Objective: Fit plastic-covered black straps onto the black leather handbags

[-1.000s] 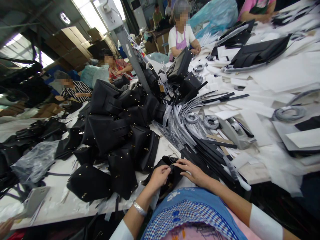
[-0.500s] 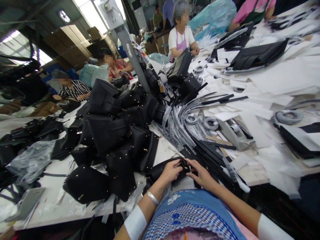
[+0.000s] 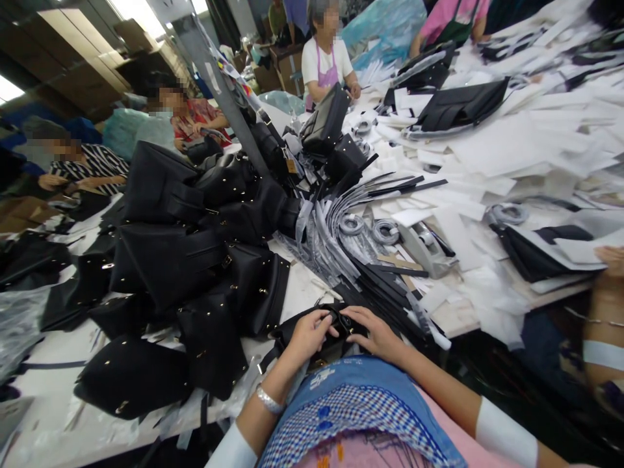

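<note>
A black bag (image 3: 291,323) lies on the table edge against my apron, partly hidden by both hands. My left hand (image 3: 308,335) is closed on its upper part, thumb and fingers pinching near a dark looped strap piece. From the other side my right hand (image 3: 374,333) curls its fingers round the same part, close to a small gold-coloured fitting. Exactly what the fingertips pinch is too small and dark to make out. A heap of black bags (image 3: 170,260) with gold-coloured studs rises to the left of my hands.
Plastic-wrapped straps (image 3: 322,247) fan out beyond my hands, with a tape dispenser (image 3: 429,250) to their right. White sheets (image 3: 546,149) spread across the right side. A grey post (image 3: 224,84) stands behind the heap. Co-workers sit around; one person's hand (image 3: 611,260) shows at the right edge.
The view has turned right, so the heap sits further left and a co-worker's arm appears at right. Both my hands stay on the bag, with fingers slightly shifted.
</note>
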Demonstrator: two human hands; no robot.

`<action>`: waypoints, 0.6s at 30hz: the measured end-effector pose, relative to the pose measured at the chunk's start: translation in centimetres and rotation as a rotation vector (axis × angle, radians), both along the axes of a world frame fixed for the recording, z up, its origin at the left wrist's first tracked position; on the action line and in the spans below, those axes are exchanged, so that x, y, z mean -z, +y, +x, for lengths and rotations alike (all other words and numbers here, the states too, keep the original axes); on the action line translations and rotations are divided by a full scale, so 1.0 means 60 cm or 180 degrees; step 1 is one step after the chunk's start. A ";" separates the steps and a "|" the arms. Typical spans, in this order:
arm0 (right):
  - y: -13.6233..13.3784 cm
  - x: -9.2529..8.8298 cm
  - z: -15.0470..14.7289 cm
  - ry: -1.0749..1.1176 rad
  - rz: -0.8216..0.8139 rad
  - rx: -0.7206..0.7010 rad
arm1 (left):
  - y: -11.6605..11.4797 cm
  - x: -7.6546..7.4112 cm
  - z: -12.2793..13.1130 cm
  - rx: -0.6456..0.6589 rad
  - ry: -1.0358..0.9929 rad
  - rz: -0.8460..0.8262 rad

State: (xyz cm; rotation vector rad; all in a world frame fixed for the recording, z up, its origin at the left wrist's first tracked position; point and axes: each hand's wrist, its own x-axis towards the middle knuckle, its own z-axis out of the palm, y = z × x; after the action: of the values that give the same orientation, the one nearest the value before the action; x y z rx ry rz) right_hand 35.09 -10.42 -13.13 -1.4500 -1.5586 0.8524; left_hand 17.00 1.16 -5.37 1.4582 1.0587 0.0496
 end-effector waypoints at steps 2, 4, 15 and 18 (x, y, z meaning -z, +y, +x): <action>-0.003 0.000 0.003 0.0047 -0.0023 0.0031 | -0.005 -0.010 -0.001 0.0075 0.0026 -0.0097; -0.003 -0.002 0.003 0.0061 -0.0040 0.0072 | -0.009 -0.014 0.002 0.0171 0.0121 -0.0267; 0.006 0.006 -0.026 0.0029 0.0223 0.0283 | -0.014 -0.021 0.019 0.0694 0.0765 0.0354; 0.006 0.007 -0.034 0.0014 0.0344 0.0361 | -0.013 -0.025 0.019 0.0931 0.1003 0.0737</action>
State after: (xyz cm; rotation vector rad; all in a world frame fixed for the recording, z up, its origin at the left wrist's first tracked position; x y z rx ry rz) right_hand 33.02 -10.05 -13.53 -1.4425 -1.4811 0.6941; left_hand 18.14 0.37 -3.86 1.8618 1.1058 -0.2831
